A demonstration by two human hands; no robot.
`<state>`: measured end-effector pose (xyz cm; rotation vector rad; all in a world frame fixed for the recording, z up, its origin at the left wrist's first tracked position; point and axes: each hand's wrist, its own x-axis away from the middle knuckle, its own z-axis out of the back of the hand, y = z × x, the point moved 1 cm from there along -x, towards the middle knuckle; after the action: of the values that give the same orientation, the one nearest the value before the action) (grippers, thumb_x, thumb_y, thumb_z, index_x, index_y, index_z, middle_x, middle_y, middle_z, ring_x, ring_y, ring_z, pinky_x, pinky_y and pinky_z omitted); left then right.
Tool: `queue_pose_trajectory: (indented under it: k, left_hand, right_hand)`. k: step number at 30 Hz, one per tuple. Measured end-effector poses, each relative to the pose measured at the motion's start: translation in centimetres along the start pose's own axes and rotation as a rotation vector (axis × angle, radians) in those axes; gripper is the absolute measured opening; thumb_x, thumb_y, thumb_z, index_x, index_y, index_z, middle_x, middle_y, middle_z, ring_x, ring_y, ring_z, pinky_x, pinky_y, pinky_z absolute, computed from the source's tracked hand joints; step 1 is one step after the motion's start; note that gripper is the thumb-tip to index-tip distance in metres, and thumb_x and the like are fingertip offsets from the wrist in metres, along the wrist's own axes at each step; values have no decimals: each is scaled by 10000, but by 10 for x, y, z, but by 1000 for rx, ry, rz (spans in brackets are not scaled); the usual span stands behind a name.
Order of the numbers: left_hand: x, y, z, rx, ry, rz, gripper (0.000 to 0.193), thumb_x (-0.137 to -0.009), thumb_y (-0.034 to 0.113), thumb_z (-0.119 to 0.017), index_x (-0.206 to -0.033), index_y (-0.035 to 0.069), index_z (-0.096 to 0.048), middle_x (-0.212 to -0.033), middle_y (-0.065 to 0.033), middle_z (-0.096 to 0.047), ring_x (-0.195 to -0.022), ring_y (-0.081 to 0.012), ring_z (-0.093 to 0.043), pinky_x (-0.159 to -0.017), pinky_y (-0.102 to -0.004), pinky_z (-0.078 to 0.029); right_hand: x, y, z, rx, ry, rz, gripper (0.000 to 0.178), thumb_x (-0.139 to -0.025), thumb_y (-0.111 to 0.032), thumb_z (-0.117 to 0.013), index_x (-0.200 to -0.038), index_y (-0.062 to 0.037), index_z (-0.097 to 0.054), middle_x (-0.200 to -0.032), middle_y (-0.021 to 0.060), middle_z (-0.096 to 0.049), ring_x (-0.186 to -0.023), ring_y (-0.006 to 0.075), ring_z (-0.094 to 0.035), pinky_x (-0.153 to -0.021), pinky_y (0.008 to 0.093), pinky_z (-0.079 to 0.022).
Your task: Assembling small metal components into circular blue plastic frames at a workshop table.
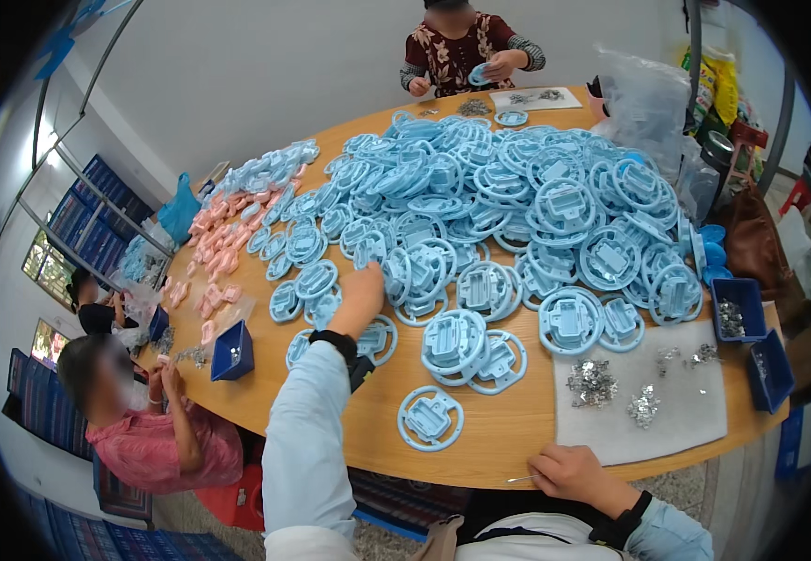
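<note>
My left hand (360, 297) reaches forward over the table to the near edge of a big heap of light-blue plastic wheel-shaped parts (480, 173). Its fingers are closed at one blue part (370, 250); the fingertips are partly hidden. By the table's front edge, my right hand (569, 474) is closed on a thin, pointed metal tool (522, 480) whose tip sticks out to the left. Between my hands a single blue wheel-shaped part (430, 419) lies flat, its boxy middle facing up. Past my right hand, a white mat (676, 421) bears small piles of metal pieces (592, 382).
Dark blue bins (740, 309) with metal pieces stand at the right edge. Pink plastic parts (223, 229) lie on the left, near another blue bin (232, 353). One person (162, 421) sits at the left, another (461, 47) across the table holding a blue part. Clear plastic bags (644, 112) stand back right.
</note>
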<state>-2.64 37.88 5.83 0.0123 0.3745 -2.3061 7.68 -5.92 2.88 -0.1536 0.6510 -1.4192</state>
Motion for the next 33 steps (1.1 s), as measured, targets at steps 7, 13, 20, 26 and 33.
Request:
queue_pose_trajectory:
  k: [7,13,20,26,33]
  left_hand:
    - [28,-44,83,458,361,160,306,-755,122,-524,-1047,30,-535,-731,-158,-624,-693,-318,-611,-628,-387,-475]
    - [93,-38,17,1300,334,341,326,-777,97,-568,-1077,-17,-508,-775,-66,-606,-604,-127,-551,-551,-284,-448]
    - [163,22,2,1650,-30,490,316,-806,97,-573,-1103,10,-509,-877,-29,-566,-779,-80,-527,-656,-233,-445]
    - [162,-20,-5,618,407,107,421,-694,94,-622,-1091,9,-512,-1128,-184,-507,-1074,-352,-451,-943,-413,-337]
    - [163,-65,-27,549,379,99,244,-753,111,-591,-980,22,-586,-899,-155,-601,-865,-315,-565,-749,-386,-441]
  right_hand:
    - [2,0,1,-6,-43,-14,180,-654,-178,-651,-798,-122,-558,-689,18,-485,-540,192,-549,-453,300,-442]
    - [-1,-3,2,-15,-27,-10,185,-648,-172,-656,-801,-126,-563,-695,18,-497,-547,193,-556,-461,306,-446]
    - [-2,-4,1,-11,-24,-19,187,-640,-156,-658,-799,-124,-567,-691,20,-502,-546,195,-557,-464,305,-445]
    - [-1,-4,0,8,-14,-30,179,-639,-149,-656,-789,-109,-567,-694,23,-505,-551,199,-557,-462,306,-443]
    - [-3,-7,2,1,3,-12,163,-646,-139,-646,-784,-104,-566,-693,31,-506,-548,202,-552,-460,308,-441]
